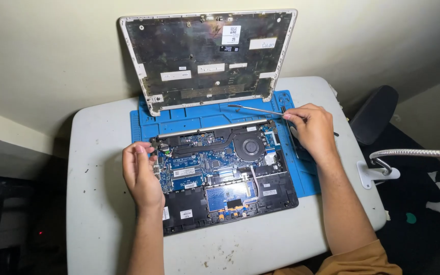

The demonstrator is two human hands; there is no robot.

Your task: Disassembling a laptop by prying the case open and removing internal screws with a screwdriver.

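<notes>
Two hands work: right hand (pixel 312 130) pinches tweezers (pixel 256 109) whose long axis runs leftward along the tabletop's (pixel 98 203) far edge; left hand (pixel 141 175), loosely curled, touches the laptop's (pixel 225 173) left side

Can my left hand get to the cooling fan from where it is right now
Probably yes. The left hand rests at the opened laptop's left edge, and the round fan lies exposed at the board's upper right with nothing over it. The right hand sits beside it on the blue mat, not across.
</notes>
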